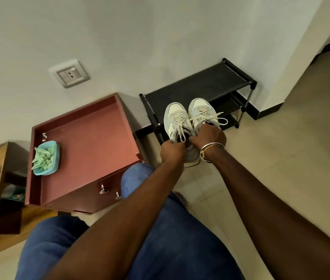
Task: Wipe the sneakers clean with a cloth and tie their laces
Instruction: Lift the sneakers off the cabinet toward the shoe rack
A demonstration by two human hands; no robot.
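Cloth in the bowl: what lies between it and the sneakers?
Head view: between cloth and sneakers, only the bare cabinet top and the shoe rack's end.
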